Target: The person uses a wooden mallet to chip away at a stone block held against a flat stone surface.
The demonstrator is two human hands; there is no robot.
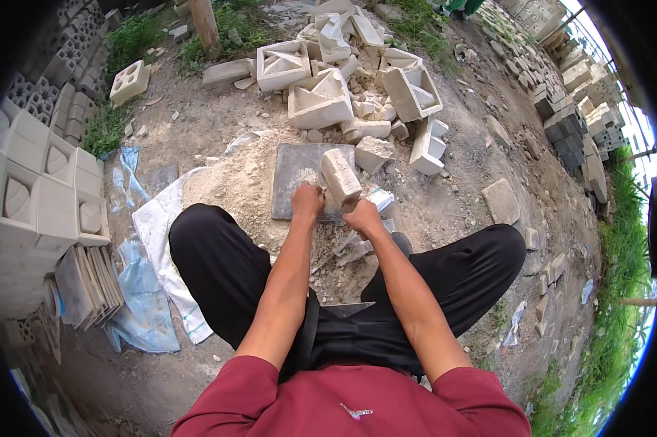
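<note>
My right hand [363, 217] is wrapped round the short handle of a mallet. Its thick, dusty, block-shaped mallet head [340, 173] is over a dark square slab [287, 162] lying on the ground between my knees. To the left of the mallet my left hand [309, 199] is closed low over the slab. What its fingers hold, if anything, is hidden. Pale crumbs [309, 175] lie on the slab just beyond those fingers. Crushed pale powder [230, 178] is heaped against the slab's left side, partly on a white woven sack [158, 222].
Broken hollow blocks [321, 100] are piled beyond the slab. Stacked pale blocks [41, 186] and upright thin boards [92, 284] stand left, near a blue plastic sheet [145, 309]. Grey blocks [565, 131] are stacked at right. A person's green-clad leg [463, 9] shows far off.
</note>
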